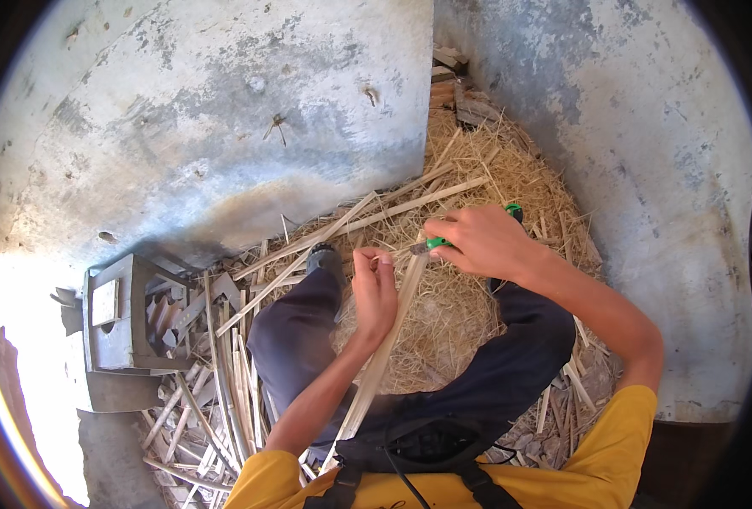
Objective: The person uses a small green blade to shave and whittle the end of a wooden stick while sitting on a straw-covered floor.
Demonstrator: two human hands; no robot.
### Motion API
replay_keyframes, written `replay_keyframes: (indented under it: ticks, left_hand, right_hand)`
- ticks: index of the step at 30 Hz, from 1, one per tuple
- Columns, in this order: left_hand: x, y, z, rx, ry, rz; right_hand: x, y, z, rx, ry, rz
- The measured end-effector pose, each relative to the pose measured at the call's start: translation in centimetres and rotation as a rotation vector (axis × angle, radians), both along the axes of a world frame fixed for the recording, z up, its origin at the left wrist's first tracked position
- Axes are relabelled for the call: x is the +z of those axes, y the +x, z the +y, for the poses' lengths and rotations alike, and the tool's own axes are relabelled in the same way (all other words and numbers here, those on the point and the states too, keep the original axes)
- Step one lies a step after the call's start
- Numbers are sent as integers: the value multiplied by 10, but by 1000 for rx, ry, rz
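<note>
The left hand (374,293) has curled fingers; I cannot tell if they hold something. A wood strip (377,369) slopes between the legs (299,339), its top near the green knife (437,243), clamped in the right hand (482,242)'s fingers.

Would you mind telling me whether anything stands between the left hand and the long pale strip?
Along most of the pale strip, nothing visible does: the left hand is close on its left. Only at the upper end is the green-handled knife, held in the right hand, its blade right of the left hand's fingertips.
</note>
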State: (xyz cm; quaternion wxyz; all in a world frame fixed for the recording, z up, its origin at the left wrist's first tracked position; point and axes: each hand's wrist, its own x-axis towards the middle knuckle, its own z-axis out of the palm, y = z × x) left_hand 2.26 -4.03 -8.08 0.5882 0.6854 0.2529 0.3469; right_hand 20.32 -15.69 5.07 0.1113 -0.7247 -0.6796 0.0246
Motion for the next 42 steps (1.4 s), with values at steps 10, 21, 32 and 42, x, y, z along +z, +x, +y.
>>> replay_keyframes:
  ticks: [10, 21, 32, 42]
  left_hand:
    - [3, 1, -6, -93, -499, -114]
    - [14, -3, 5, -148, -479, -120]
    - [12, -11, 45, 207, 694, 304]
    - [72, -16, 23, -310, 778, 110]
  right_hand:
    - [16, 24, -13, -251, -61, 334]
    - [-51, 18, -3, -340, 57, 1192]
    - [-66, 15, -14, -231, 166, 1251]
    - [-62, 8, -12, -284, 184, 1144]
